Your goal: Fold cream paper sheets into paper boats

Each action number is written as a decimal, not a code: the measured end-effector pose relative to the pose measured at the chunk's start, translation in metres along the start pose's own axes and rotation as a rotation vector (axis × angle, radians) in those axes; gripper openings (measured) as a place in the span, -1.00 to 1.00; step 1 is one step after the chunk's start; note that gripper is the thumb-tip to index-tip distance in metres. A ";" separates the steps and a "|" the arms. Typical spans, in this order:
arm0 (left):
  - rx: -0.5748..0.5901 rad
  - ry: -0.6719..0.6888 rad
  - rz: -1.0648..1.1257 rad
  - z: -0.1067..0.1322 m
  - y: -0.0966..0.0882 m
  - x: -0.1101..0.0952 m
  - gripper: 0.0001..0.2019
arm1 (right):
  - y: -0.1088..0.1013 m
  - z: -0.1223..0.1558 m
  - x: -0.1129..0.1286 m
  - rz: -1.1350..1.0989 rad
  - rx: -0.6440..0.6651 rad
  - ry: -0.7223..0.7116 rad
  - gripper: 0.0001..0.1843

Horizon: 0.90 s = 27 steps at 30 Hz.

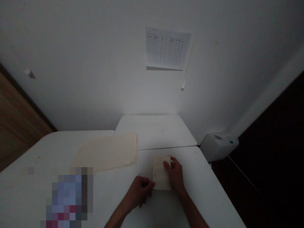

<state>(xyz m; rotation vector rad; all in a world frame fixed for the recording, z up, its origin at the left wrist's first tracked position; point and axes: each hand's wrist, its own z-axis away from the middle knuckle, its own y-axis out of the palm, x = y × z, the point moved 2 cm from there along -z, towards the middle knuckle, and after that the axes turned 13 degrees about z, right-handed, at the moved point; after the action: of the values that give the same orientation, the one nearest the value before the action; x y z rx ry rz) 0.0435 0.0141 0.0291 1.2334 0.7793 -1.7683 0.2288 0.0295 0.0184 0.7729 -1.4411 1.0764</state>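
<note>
A small rectangular folded beige sheet (161, 174) is between my hands above the white table; I cannot tell whether it is cloth or paper. My right hand (175, 174) grips its right side, thumb on top and fingers behind the far edge. At its lower left corner, my left hand (142, 189) is closed in a pinch, the other fingers curled below. To the left lies a flat stack of larger beige sheets (109, 152), edges slightly uneven.
White tabletops (204, 190) meet at seams, one section (156, 129) reaching the wall. A pixelated patch (67, 193) covers the lower left. A whitish plastic jerrycan (218, 145) stands beyond the right edge. A printed table sheet (167, 49) hangs on the wall.
</note>
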 end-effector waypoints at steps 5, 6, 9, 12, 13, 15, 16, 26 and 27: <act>-0.001 0.015 0.001 0.001 0.000 0.001 -0.49 | 0.001 -0.001 -0.001 -0.017 0.026 0.019 -0.34; -0.004 0.019 0.004 0.002 0.000 0.000 -0.48 | 0.001 -0.002 -0.002 -0.017 0.039 0.028 -0.33; -0.023 0.024 0.013 0.003 0.000 0.000 -0.46 | -0.001 -0.002 -0.005 -0.004 0.120 0.053 -0.23; -0.043 0.017 0.019 0.004 0.000 -0.001 -0.44 | -0.006 0.001 -0.006 0.074 0.193 0.025 -0.16; -0.049 0.015 0.019 0.004 0.000 -0.002 -0.44 | -0.008 0.002 -0.006 0.137 0.184 -0.003 -0.16; -0.055 0.009 0.020 0.003 0.000 -0.001 -0.45 | -0.014 0.005 -0.003 0.318 0.102 -0.092 -0.17; -0.055 0.005 0.021 0.003 0.000 -0.001 -0.45 | -0.017 0.007 0.000 0.418 0.048 -0.157 -0.20; -0.046 -0.053 0.087 -0.005 -0.006 0.007 -0.50 | -0.033 0.033 0.023 0.869 0.317 -1.029 -0.86; -0.053 -0.058 0.112 -0.005 -0.006 0.007 -0.50 | -0.036 0.035 0.022 0.880 0.330 -1.050 -0.78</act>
<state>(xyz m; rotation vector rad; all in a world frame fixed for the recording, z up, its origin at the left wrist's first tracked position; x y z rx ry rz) 0.0389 0.0197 0.0214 1.1639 0.7061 -1.6753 0.2442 -0.0135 0.0486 1.0350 -2.6883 1.7107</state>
